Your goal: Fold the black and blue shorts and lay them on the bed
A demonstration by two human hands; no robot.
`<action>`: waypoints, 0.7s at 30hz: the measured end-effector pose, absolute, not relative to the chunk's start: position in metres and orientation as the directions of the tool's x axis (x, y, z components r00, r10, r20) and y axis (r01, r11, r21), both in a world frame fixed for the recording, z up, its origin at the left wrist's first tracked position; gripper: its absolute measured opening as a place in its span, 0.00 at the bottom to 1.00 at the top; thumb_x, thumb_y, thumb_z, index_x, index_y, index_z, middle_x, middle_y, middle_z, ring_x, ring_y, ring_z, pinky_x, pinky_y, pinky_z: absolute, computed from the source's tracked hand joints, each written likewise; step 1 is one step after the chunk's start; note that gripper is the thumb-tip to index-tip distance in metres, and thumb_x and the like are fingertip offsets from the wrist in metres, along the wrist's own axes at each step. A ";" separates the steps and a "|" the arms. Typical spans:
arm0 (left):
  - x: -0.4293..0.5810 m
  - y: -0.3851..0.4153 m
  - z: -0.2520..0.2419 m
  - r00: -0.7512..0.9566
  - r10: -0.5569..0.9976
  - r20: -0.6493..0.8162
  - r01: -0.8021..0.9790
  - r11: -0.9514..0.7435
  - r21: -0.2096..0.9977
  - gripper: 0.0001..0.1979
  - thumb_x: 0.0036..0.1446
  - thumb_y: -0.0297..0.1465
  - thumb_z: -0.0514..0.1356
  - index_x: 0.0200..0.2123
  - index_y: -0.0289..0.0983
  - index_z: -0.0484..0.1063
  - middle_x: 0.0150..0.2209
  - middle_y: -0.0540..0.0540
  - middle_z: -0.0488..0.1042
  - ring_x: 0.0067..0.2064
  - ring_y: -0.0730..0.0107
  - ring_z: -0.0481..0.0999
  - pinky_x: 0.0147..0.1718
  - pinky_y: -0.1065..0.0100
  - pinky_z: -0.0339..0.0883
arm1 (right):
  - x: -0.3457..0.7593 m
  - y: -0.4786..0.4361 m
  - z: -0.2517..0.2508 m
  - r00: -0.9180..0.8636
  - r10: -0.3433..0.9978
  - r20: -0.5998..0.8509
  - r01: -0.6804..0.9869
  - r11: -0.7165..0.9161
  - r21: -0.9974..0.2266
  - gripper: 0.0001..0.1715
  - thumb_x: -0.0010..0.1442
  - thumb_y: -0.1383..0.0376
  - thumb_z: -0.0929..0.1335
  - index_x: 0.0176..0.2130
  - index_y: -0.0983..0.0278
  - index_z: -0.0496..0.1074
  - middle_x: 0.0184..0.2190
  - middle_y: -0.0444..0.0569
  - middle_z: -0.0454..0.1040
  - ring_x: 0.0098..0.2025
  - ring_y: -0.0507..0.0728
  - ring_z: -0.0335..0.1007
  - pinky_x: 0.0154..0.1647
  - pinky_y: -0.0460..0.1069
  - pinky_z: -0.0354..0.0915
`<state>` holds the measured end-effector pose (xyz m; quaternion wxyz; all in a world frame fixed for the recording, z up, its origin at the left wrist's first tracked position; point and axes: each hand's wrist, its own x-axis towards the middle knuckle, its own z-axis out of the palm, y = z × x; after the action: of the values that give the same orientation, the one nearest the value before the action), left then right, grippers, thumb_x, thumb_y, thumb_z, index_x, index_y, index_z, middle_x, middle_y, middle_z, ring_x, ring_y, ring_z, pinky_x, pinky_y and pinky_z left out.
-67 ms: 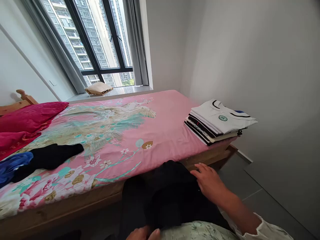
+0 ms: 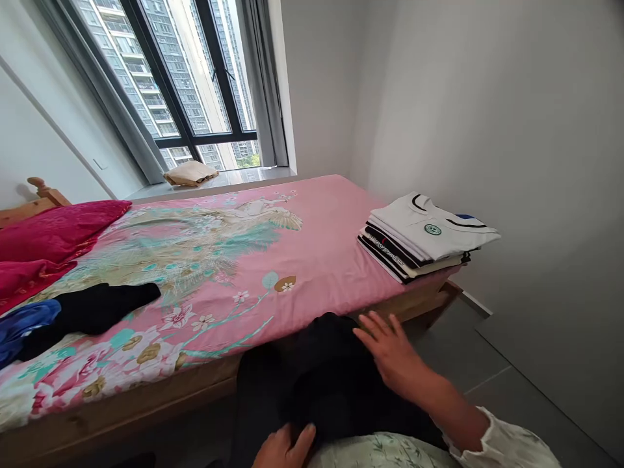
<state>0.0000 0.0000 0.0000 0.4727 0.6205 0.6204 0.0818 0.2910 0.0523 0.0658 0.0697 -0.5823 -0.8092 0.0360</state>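
Black cloth (image 2: 331, 370) lies over my lap in front of the bed; in the dark I cannot tell where a garment ends and my trousers begin. My right hand (image 2: 392, 357) is on the cloth's right side, palm down, fingers spread, gripping nothing. At the bottom edge, my left hand (image 2: 285, 447) is partly cut off. Its fingers curl against the near part of the black cloth, and the thumb stands a little apart. A stack of folded T-shirts (image 2: 433, 227) sits on the bed's right corner, a white one with a green round badge on top.
The bed has a pink floral sheet (image 2: 336, 260) and a wooden frame (image 2: 146, 396). On its left lie red pillows (image 2: 58, 227), a black garment (image 2: 104, 309) and a blue one (image 2: 29, 325). A beige folded bundle (image 2: 190, 173) rests on the windowsill. A wall stands at right.
My right hand has slid left and slightly up over the black cloth. My left hand has come further into view, moving up a little.
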 end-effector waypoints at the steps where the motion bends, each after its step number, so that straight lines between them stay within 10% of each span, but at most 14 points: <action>1: 0.013 0.006 -0.002 0.190 0.861 -0.471 0.677 0.233 0.698 0.25 0.50 0.55 0.51 0.20 0.42 0.69 0.22 0.43 0.73 0.31 0.54 0.76 0.36 0.58 0.68 | 0.284 0.057 0.062 -0.399 0.915 0.061 0.897 0.403 -0.179 0.40 0.48 0.79 0.60 0.59 0.60 0.61 0.63 0.53 0.58 0.65 0.66 0.47 0.62 0.66 0.45; 8: 0.042 0.037 -0.017 -0.189 0.829 -0.526 0.279 0.559 0.781 0.17 0.52 0.41 0.53 0.39 0.36 0.68 0.30 0.40 0.75 0.31 0.57 0.77 0.25 0.63 0.71 | 0.240 0.097 0.039 -0.404 0.912 -0.071 0.825 0.330 -0.459 0.21 0.57 0.70 0.62 0.50 0.64 0.70 0.39 0.55 0.77 0.43 0.62 0.74 0.45 0.54 0.66; 14: 0.053 0.085 0.089 -0.017 0.978 -0.209 -0.045 0.208 0.977 0.32 0.41 0.38 0.65 0.52 0.37 0.66 0.45 0.41 0.76 0.46 0.56 0.76 0.42 0.61 0.71 | 0.245 0.139 0.117 -0.336 0.903 0.268 0.596 0.424 -0.681 0.19 0.63 0.65 0.58 0.51 0.58 0.68 0.49 0.44 0.74 0.51 0.52 0.69 0.54 0.46 0.62; 21: -0.042 0.182 0.291 -0.108 0.991 0.083 0.748 0.026 0.663 0.17 0.37 0.26 0.56 0.34 0.33 0.77 0.15 0.53 0.69 0.21 0.67 0.69 0.23 0.68 0.64 | 0.325 0.199 0.274 0.053 0.880 0.472 0.860 0.200 -0.469 0.15 0.55 0.69 0.63 0.39 0.62 0.75 0.37 0.50 0.78 0.39 0.57 0.71 0.41 0.51 0.65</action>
<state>-0.0425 0.1820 0.2910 0.2089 0.6345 0.6850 0.2908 0.3249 0.1993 0.2743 0.3558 -0.6322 -0.6881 0.0139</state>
